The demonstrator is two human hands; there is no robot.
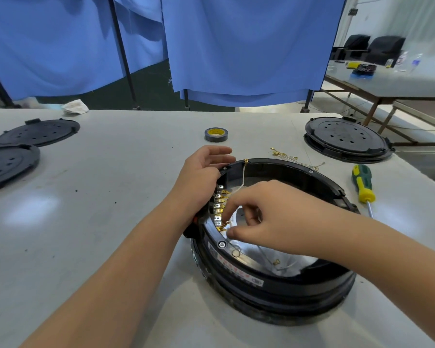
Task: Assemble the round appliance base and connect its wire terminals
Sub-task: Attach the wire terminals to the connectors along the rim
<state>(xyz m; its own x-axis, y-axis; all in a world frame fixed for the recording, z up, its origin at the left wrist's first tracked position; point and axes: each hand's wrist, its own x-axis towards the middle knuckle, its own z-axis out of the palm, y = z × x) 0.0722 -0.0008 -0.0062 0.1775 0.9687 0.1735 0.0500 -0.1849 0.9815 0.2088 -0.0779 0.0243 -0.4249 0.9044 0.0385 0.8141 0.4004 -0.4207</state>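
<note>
The round black appliance base [286, 290] lies open-side up on the table, right of centre. A row of metal and gold terminals [220, 209] lines its inner left wall. My left hand [201, 177] rests on the base's left rim, fingers spread over the outside edge. My right hand [266, 217] reaches inside the base, thumb and fingertips pinched on a gold wire terminal [224, 228] at the lower end of the row. A white wire [242, 180] hangs from a gold ring lug at the far rim. More loose wire lies inside the base near the front.
Several spare gold-tipped wires [294, 160] lie behind the base. A green and yellow screwdriver [363, 184] lies to the right. A tape roll [216, 134] stands at the back. Black round covers sit at the far right [347, 139] and at the left [38, 131], [8, 164].
</note>
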